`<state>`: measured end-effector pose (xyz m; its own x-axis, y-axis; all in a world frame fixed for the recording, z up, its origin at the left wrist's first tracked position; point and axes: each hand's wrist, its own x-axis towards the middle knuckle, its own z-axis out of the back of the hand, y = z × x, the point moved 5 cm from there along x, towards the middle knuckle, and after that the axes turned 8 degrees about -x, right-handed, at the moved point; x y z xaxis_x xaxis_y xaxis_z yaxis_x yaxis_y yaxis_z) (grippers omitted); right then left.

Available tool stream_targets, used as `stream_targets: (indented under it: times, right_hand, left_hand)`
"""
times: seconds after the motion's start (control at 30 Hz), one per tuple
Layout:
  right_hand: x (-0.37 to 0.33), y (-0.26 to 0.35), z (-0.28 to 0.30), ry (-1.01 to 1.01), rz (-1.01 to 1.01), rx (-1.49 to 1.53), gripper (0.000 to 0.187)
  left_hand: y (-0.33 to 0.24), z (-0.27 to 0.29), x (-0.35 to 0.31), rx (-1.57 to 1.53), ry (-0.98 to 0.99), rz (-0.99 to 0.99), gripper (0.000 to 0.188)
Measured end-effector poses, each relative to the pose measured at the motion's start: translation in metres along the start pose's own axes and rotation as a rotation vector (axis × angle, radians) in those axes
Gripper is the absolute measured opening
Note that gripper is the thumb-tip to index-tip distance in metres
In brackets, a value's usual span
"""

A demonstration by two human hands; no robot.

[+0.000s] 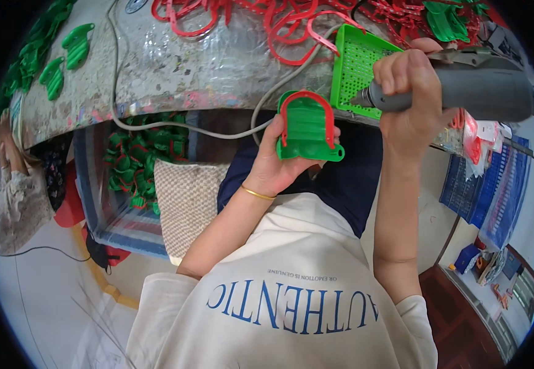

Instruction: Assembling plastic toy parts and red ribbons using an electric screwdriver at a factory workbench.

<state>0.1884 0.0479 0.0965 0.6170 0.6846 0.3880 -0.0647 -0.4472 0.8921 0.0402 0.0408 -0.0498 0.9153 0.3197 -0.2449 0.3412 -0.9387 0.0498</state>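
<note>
- The person has one green part with a red arched rim (306,130) in the left hand (270,161), held over the lap just in front of the tabletop (168,77)'s near edge.
- One grey power tool (482,91) is in the right hand (409,89); one green perforated tray (354,69) lies behind its tip.
- Two loose green pieces (78,47) lie apart at the upper left, beside a heap of green pieces (41,27); the red loops (291,27) along the far side overlap too much to count, as do the green-and-red parts (141,157) in the one blue-edged crate (89,184).
- The left forearm slants up from the lower left, one bangle (258,192) at the wrist; thumb at the part's left side, fingers behind it, gripping it with its hollow face showing.
- The right forearm rises nearly straight, fingers closed around the tool's barrel, its tip aimed left.
- A small gap shows between tip and held part.
- Left of the tray, a broad stretch of tabletop shows, with one grey cable (181,128) looping across and below its near edge.
</note>
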Motion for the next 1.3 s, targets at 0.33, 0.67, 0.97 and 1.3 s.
stream_targets:
  times: [0.33, 0.67, 0.97, 1.3]
  right_hand:
    - [-0.038, 0.013, -0.059, 0.102, -0.151, -0.097, 0.017]
    - [-0.047, 0.001, -0.058, 0.008, -0.198, 0.116, 0.014]
    - [-0.049, 0.006, -0.063, 0.18, -0.098, -0.077, 0.015]
    - [-0.053, 0.0, -0.061, 0.27, -0.03, -0.037, 0.014]
  left_hand:
    - [0.003, -0.008, -0.012, -0.022, -0.031, -0.058, 0.068]
    - [0.005, -0.015, -0.016, 0.052, -0.088, -0.046, 0.07]
    - [0.002, -0.011, -0.019, -0.005, -0.076, -0.017, 0.067]
    - [-0.001, -0.01, -0.024, -0.001, -0.092, 0.004, 0.059]
